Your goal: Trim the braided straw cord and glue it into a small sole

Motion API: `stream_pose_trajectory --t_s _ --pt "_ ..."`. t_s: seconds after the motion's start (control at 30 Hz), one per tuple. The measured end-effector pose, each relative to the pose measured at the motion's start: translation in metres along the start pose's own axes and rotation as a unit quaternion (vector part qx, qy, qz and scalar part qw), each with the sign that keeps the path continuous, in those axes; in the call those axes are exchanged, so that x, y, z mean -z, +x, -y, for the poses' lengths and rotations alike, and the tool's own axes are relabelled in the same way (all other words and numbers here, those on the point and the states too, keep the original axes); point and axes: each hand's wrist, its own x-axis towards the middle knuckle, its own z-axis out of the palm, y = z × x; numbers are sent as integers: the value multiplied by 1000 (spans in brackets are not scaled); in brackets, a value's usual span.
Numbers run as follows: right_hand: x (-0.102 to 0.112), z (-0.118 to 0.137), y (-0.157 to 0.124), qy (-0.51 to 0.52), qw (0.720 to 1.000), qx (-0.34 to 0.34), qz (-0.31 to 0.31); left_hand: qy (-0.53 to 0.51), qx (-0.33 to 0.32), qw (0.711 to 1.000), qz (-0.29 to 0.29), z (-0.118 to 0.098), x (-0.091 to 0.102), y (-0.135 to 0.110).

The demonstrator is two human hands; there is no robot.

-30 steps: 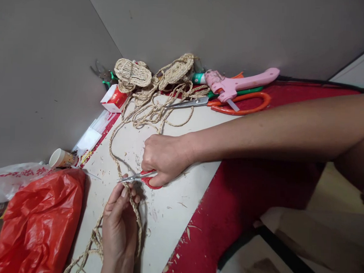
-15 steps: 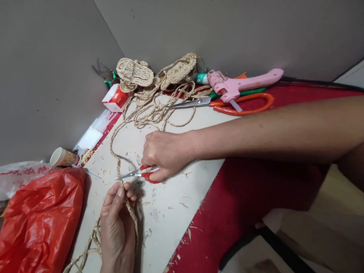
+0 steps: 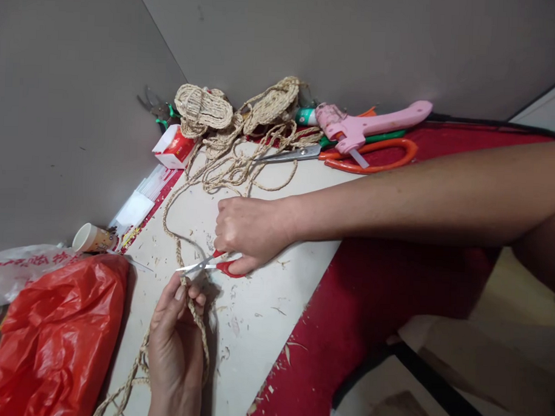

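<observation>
Lying at the far left, a crumpled red plastic bag (image 3: 54, 340) sits beside a small paper cup (image 3: 87, 238). Next comes the left hand (image 3: 175, 344), its fingers closed in a pinch on a tan braided straw rope (image 3: 179, 253), which runs from below that hand up across the pale flat surface (image 3: 259, 329) to a tangle by the wall. Just above those fingertips point the steel blades of small red-handled scissors (image 3: 207, 265); whether they touch the rope I cannot tell. The right hand (image 3: 244, 231) is curled tight around the red handles, low over the surface. Farther back lie a red and white carton (image 3: 173, 148), coiled woven straw pieces (image 3: 203, 105), large orange-handled scissors (image 3: 327, 155) and a pink plastic glue gun (image 3: 376, 121), with a red cloth (image 3: 393, 285) at the right.
</observation>
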Motion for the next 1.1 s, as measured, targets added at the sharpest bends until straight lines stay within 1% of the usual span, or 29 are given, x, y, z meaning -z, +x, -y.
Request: stream_pose_trajectory --t_s 0.13,0.2,0.27,0.33,0.37,0.4,0.43,0.47,0.5,0.53,0.6,0.63,0.67,0.7,0.73,0.77,0.8,0.83,0.87,0.93,0.97,1.0,1.03,1.1 --pt "3 5 0 -37 999 19 21 -2 -9 1000 -2 1 1 1" --pt "4 6 0 -50 998 20 31 2 -5 1000 6 1 1 1" --pt "5 5 1 -37 999 14 32 9 9 1000 26 1 1 0" --pt "5 2 2 18 1000 -18 12 14 18 998 59 2 1 -1" --pt "4 0 3 61 997 -51 -9 15 16 997 76 2 1 -1" --pt "4 -2 4 116 988 -94 -35 19 11 995 92 2 2 -2" --pt "3 -2 5 185 971 -140 -62 26 3 994 106 3 2 -3" --pt "2 -1 6 267 942 -182 -86 39 -7 992 118 3 3 -5" --pt "1 1 7 361 903 -213 -97 57 -15 990 129 4 4 -7" --pt "-1 4 8 458 853 -233 -90 81 -21 987 139 5 5 -9" --pt "-4 12 9 631 736 -244 -35 152 -32 975 157 9 7 -15" --pt "-5 15 9 696 676 -243 -5 200 -41 964 171 10 7 -18" --pt "-5 17 10 748 618 -240 18 253 -55 946 194 12 6 -22" --pt "-4 19 10 788 567 -238 27 305 -74 922 229 14 5 -25" --pt "-2 18 11 818 524 -237 17 348 -95 894 267 16 3 -29" --pt "1 16 11 838 490 -240 -4 378 -119 867 302 18 1 -32" --pt "6 14 12 847 468 -248 -33 395 -139 847 327 19 -2 -36" --pt "11 10 13 848 457 -260 -68 403 -155 836 340 21 -4 -39" --pt "16 8 13 842 455 -271 -104 403 -167 833 341 22 -5 -41" --pt "26 6 13 825 466 -275 -163 394 -166 844 322 23 -7 -44" --pt "30 9 12 817 479 -265 -179 382 -152 858 307 23 -7 -45" --pt "32 14 11 810 497 -249 -188 359 -132 879 286 22 -8 -44" --pt "32 21 10 802 520 -228 -188 320 -113 905 258 20 -8 -43" --pt "28 39 7 782 569 -183 -175 206 -78 955 199 13 -9 -40"
